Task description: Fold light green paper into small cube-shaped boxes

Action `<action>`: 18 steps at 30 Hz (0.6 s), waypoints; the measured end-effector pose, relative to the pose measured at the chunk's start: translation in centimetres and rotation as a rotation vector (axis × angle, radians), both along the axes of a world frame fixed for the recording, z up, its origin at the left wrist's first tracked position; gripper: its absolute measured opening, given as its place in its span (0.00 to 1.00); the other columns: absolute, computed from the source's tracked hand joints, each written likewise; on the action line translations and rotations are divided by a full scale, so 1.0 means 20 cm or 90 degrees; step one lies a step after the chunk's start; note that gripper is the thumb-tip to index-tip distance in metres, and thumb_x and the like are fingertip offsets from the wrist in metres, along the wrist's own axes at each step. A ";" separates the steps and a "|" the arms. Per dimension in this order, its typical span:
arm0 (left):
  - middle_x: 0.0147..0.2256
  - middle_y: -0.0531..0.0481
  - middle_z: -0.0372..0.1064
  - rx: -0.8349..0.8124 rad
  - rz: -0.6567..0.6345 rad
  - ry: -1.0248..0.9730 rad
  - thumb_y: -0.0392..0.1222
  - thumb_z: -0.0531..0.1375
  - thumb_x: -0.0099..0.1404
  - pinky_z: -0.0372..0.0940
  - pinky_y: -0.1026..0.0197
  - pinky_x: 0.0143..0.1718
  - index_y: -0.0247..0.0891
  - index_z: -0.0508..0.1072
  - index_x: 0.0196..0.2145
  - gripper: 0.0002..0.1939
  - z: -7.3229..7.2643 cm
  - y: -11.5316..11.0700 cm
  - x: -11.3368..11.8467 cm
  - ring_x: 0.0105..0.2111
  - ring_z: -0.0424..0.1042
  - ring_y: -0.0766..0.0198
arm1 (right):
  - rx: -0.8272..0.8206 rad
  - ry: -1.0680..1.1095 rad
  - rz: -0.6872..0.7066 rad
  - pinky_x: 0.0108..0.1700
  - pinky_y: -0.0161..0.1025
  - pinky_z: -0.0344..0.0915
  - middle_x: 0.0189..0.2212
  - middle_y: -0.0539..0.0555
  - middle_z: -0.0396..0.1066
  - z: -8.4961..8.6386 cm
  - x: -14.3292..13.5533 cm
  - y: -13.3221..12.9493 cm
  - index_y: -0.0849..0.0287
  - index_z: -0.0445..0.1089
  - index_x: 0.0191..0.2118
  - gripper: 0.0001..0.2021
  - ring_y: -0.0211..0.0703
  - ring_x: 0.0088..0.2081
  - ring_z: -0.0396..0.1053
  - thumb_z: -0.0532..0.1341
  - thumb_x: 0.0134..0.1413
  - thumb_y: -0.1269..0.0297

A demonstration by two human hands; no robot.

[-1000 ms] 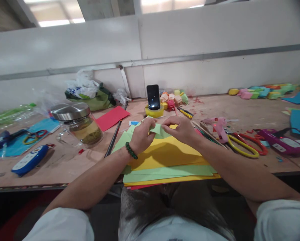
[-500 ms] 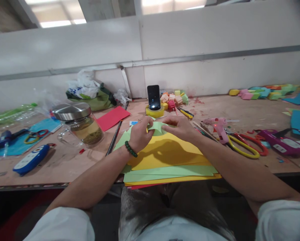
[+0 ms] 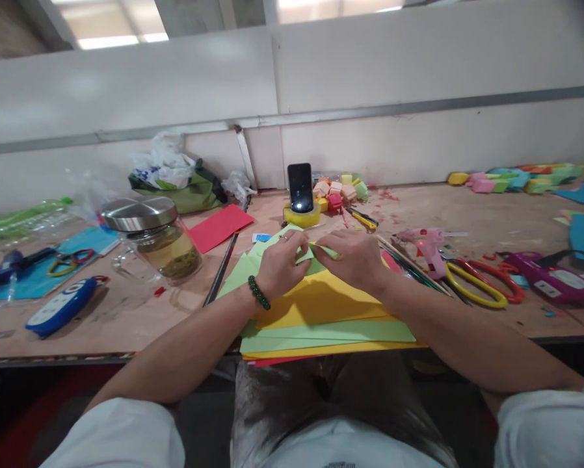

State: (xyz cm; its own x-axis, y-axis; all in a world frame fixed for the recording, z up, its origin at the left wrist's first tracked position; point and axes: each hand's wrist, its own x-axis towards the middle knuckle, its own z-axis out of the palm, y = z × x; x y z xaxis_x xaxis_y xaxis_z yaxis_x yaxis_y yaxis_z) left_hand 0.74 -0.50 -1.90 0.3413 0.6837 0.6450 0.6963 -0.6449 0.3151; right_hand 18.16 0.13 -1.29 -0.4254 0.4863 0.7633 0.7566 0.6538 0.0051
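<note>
Between my two hands is a small piece of light green paper [image 3: 315,265], partly hidden by the fingers. My left hand [image 3: 282,261], with a ring and a green bead bracelet [image 3: 258,292] at the wrist, pinches its left side. On the other side my right hand [image 3: 353,259] grips it with thumb and bent fingers. Both hands hover close above a stack of yellow paper [image 3: 292,305] and light green sheets [image 3: 321,333] lying at the table's front edge.
A phone [image 3: 300,187] leans upright by a yellow tape roll [image 3: 302,216]. Folded paper pieces [image 3: 338,192] lie behind. Right are a pink glue gun [image 3: 428,247], scissors [image 3: 477,286] and a purple device [image 3: 550,276]. Left stand a glass jar [image 3: 162,250] and a blue-white power strip [image 3: 62,307].
The green paper has been turned or folded and shows less between my fingers. My hands have shifted slightly right and lower.
</note>
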 end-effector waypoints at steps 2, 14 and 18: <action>0.36 0.49 0.69 -0.008 -0.031 -0.006 0.29 0.54 0.51 0.62 0.62 0.36 0.41 0.60 0.29 0.09 -0.01 0.00 0.01 0.36 0.69 0.61 | 0.023 -0.044 -0.015 0.28 0.37 0.51 0.23 0.52 0.75 -0.01 -0.01 -0.01 0.58 0.74 0.26 0.13 0.39 0.27 0.69 0.56 0.58 0.64; 0.26 0.55 0.63 -0.056 -0.004 -0.061 0.29 0.57 0.48 0.58 0.64 0.29 0.40 0.60 0.26 0.10 -0.02 0.02 0.01 0.27 0.62 0.65 | -0.077 -0.034 0.059 0.36 0.38 0.61 0.41 0.55 0.77 0.04 -0.01 -0.06 0.58 0.72 0.41 0.12 0.47 0.40 0.71 0.61 0.47 0.67; 0.26 0.55 0.65 -0.097 -0.008 -0.099 0.29 0.58 0.49 0.59 0.64 0.28 0.40 0.62 0.29 0.10 -0.03 0.03 0.00 0.26 0.64 0.66 | -0.040 -0.054 0.039 0.36 0.39 0.63 0.41 0.56 0.77 0.03 -0.02 -0.06 0.60 0.70 0.44 0.15 0.48 0.40 0.71 0.61 0.47 0.70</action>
State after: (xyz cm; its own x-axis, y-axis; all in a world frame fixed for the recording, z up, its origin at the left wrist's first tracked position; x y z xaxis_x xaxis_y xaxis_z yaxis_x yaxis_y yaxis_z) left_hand 0.79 0.06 -2.46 0.2544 0.7741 0.5797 0.6244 -0.5892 0.5127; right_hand 17.84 -1.10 -0.61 -0.5175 0.5036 0.6918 0.7139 0.6998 0.0245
